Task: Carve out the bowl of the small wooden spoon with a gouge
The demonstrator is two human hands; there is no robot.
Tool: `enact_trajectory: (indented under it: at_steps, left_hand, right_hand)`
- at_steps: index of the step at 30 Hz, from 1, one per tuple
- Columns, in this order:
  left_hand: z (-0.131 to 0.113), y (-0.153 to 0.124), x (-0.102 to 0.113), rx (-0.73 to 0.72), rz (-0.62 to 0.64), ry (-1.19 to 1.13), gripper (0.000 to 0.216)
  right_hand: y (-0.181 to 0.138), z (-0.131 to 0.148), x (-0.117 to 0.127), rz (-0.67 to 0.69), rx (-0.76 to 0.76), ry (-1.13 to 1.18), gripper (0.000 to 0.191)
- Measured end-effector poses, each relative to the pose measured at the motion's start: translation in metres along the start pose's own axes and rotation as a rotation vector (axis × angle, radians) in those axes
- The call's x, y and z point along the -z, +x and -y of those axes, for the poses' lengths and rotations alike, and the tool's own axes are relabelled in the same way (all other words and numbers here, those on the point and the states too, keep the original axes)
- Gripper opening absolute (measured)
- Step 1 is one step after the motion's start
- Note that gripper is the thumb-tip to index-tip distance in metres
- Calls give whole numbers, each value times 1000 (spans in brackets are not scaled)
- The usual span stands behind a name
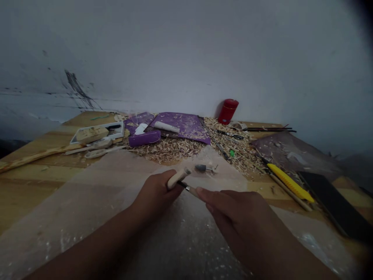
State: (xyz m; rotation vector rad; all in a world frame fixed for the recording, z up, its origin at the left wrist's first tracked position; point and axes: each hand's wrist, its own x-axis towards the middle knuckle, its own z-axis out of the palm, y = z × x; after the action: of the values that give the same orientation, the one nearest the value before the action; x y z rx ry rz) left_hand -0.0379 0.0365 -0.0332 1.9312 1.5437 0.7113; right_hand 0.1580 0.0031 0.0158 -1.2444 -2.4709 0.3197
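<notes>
In the middle of the head view, my left hand (pixel 154 191) is closed round a short pale wooden piece (pixel 178 177), whose far end points up and to the right. My right hand (pixel 239 208) pinches a slim hand tool (pixel 194 191) with a light handle, a silver collar and a dark tip. That tip meets or lies just in front of the wooden piece; whether it is a blade or a brush I cannot tell. Just beyond both hands, a grey grinding bit (pixel 201 168) on a metal shank lies on the clear plastic sheet (pixel 96 194).
Wood shavings (pixel 169 151) heap behind the hands. A purple sheet (pixel 189 124) and red canister (pixel 228 111) stand near the wall. To the left lie a white tray (pixel 121 135) and a long stick (pixel 37 157); to the right, a yellow-handled tool (pixel 288 182) and dark flat slab (pixel 332 200).
</notes>
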Motion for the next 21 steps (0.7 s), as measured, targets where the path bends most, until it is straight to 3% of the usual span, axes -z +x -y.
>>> enact_trajectory:
  at_steps: [8,17,21]
  left_hand:
    - [-9,-8,-4,42,-41,-118,4]
    - [-10,-8,-7,147,-113,-220,4]
    - [-11,-9,-4,215,-166,-261,10]
  right_hand:
    - [-1,1,10,-24,19,72,32]
    - [-3,1,-19,-117,59,63,34]
    - [-5,7,-34,-248,128,-18,34]
